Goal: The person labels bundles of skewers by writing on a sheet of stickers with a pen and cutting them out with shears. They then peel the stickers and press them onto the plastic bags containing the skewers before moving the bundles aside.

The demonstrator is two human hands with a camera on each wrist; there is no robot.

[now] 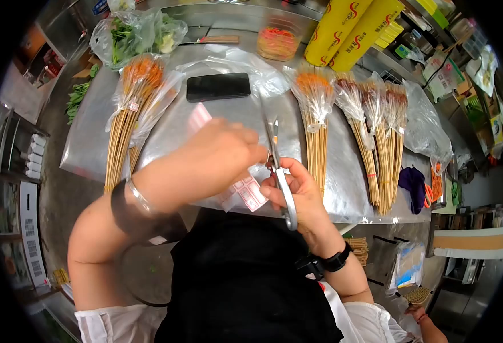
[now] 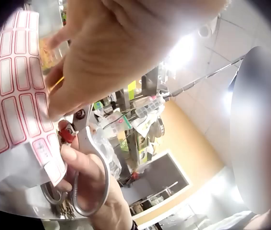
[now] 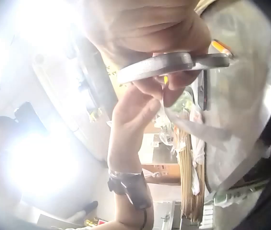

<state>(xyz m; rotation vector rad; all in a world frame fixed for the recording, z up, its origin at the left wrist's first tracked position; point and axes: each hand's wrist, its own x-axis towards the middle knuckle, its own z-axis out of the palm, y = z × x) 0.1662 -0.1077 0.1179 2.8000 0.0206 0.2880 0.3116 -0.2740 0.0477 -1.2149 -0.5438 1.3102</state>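
My left hand [image 1: 220, 150], blurred in the head view, has its fingertips at the edge of a sheet of red-bordered labels [image 2: 15, 91] and holds it. The sheet passes beneath that hand, its lower end [image 1: 251, 193] showing toward me. Metal scissors [image 1: 288, 200] are gripped in my right hand [image 1: 305, 197], blades pointing away from me and handle loops toward me. In the left wrist view, the right thumb is right by the sheet's corner. The right wrist view shows the scissor handles [image 3: 159, 66] against the right palm.
Bagged skewer bundles lie at left [image 1: 122, 131], center right [image 1: 314, 137] and right [image 1: 380, 154]. A black phone [image 1: 218, 87] rests on the metal table [image 1: 165, 143]. Beyond are a knife [image 1: 220, 40], bagged greens [image 1: 131, 37], a plastic tub [image 1: 277, 43] and yellow rolls [image 1: 337, 28].
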